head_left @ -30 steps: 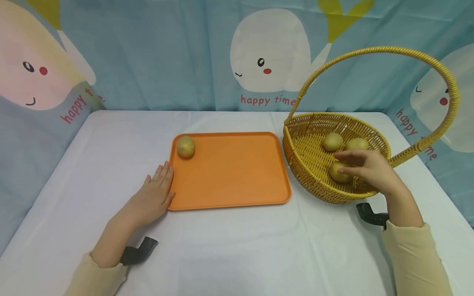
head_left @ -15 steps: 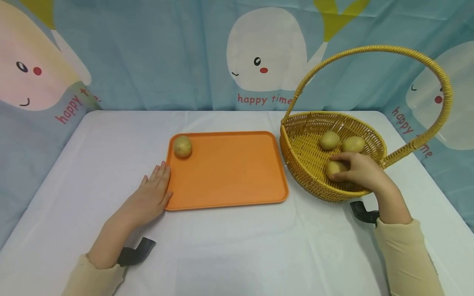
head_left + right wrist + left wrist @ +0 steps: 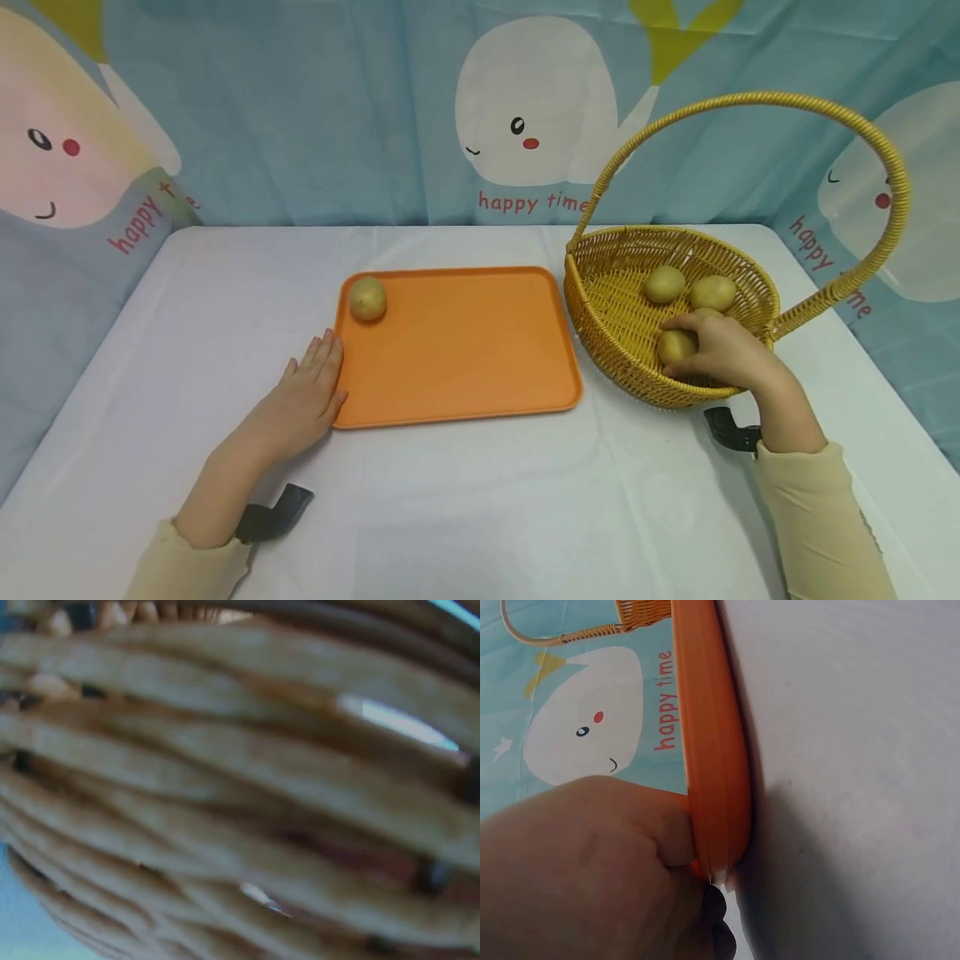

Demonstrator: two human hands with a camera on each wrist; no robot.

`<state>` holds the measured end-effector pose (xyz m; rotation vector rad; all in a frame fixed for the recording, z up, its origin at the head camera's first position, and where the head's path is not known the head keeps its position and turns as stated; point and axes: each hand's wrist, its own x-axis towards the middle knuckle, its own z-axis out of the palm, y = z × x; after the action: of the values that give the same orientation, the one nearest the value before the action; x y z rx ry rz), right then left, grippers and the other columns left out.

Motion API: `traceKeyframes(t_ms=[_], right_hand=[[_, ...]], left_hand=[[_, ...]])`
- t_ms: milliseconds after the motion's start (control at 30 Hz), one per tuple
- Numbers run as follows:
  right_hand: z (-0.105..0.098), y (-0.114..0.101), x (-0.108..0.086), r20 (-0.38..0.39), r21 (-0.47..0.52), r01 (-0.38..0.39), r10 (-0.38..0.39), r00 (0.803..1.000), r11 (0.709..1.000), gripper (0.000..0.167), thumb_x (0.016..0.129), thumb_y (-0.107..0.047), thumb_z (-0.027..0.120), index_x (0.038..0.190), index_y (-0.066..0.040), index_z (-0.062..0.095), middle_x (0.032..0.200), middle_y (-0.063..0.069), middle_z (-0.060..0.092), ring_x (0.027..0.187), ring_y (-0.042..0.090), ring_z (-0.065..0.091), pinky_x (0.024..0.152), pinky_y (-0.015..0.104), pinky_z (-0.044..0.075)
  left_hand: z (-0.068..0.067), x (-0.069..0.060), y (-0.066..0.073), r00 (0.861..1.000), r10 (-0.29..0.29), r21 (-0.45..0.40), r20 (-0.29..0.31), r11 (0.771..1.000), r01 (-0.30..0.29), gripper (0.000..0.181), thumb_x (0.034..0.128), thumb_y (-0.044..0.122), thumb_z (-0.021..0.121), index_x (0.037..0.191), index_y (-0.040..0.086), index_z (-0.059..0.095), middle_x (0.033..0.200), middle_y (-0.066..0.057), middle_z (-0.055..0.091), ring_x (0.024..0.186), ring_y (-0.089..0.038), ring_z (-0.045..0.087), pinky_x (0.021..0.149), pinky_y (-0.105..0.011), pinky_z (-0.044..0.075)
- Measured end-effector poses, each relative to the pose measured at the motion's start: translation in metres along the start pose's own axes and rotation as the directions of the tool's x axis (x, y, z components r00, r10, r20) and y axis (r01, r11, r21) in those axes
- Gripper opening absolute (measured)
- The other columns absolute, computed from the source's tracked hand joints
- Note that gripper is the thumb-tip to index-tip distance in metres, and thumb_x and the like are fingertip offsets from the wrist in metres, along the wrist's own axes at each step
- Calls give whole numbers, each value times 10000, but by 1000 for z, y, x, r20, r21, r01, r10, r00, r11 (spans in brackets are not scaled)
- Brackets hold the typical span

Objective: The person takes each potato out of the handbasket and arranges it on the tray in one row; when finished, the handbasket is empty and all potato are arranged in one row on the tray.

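Observation:
In the head view my right hand reaches into the yellow wicker basket, with thumb and fingers around a potato. Two more potatoes lie behind it, one greenish-yellow and one beside it. Part of another shows just past the fingers. My left hand rests against the left edge of the orange tray, its fingers straight. The left wrist view shows the thumb touching the tray's side. A single potato sits in the tray's far left corner. Basket weave hides the right hand in the right wrist view.
The basket's tall arched handle rises over the right side. A white cloth covers the table. Behind it hangs a blue curtain printed with whales.
My right hand has lowered slightly, and its thumb and fingers have closed around the potato in the basket. The left hand stays at the tray's edge. The head view has shifted slightly.

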<state>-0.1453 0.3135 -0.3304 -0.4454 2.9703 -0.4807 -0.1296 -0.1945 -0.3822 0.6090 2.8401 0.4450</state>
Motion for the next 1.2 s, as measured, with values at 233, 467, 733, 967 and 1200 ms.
traceKeyframes(t_ms=[233,467,733,967,1200], right_hand=[[-1,-7,4,0,106,21,-21,1000,994,598,701,-328,833,1163,3,646,1065,150,651,940,271,586,807,435,438],[-3,-17,6,-3,236,13,-12,1000,972,611,720,-341,821,1230,-68,627,1095,108,656,954,221,573,800,281,430],[-14,-28,-4,-63,270,-34,53,997,962,550,734,-306,818,1223,-135,635,1157,121,620,933,66,584,750,124,433],[-19,-44,-6,-125,398,29,23,992,917,570,725,-136,825,1247,-67,608,1176,78,568,890,-39,611,707,134,501],[-22,-73,7,-216,407,194,-112,970,893,551,700,-49,827,1216,-70,634,1075,-45,644,872,28,643,706,140,499]], left_hand=[[0,-8,-5,1000,-15,2,-15,1000,15,652,979,169,455,1439,-151,121,1509,-324,59,1387,-462,58,1047,-650,133],[1,-14,-10,999,-29,-3,-24,1000,29,661,975,165,465,1442,-147,115,1514,-315,50,1389,-458,53,1046,-652,130],[3,-8,-3,999,-1,-4,-33,1000,1,647,980,171,456,1443,-143,130,1519,-303,56,1391,-449,66,1055,-636,136],[1,-6,3,999,-3,0,-40,1000,3,636,979,155,459,1440,-146,140,1520,-295,71,1393,-441,81,1067,-618,143],[1,-6,4,999,-26,26,-31,999,26,640,984,176,453,1447,-133,138,1529,-279,65,1400,-425,76,1079,-599,135]])
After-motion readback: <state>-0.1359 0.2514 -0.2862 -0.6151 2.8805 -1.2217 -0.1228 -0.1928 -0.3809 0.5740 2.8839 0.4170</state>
